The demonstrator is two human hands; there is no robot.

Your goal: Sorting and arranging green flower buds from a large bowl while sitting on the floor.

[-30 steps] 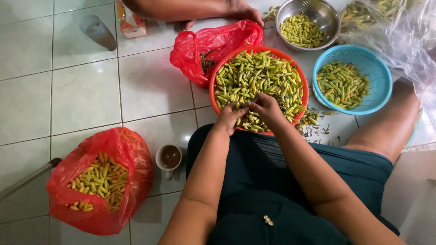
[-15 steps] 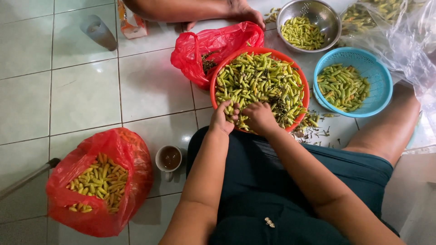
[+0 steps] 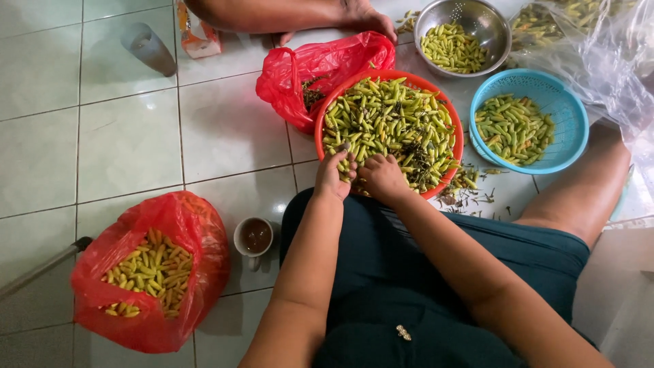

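Observation:
A round orange basket (image 3: 324, 116) heaped with small green and yellow chilli peppers (image 3: 392, 119) stands on the tiled floor in front of my lap. My left hand (image 3: 334, 176) and my right hand (image 3: 383, 177) rest side by side at its near rim, fingers curled into the peppers. Each seems to pinch a pepper, though the fingertips are partly hidden. Loose stems (image 3: 466, 194) lie on the floor right of the basket.
A blue basket (image 3: 569, 129) and a steel colander (image 3: 494, 24) hold more peppers. One red bag (image 3: 300, 68) sits behind the orange basket, another red bag (image 3: 153, 272) of peppers at lower left, beside a cup (image 3: 254, 237). Another person's arm (image 3: 286, 13) lies at the top.
My two hands have drawn a little closer to me, from the middle of the heap to the basket's near rim. The other person's arm has stayed put.

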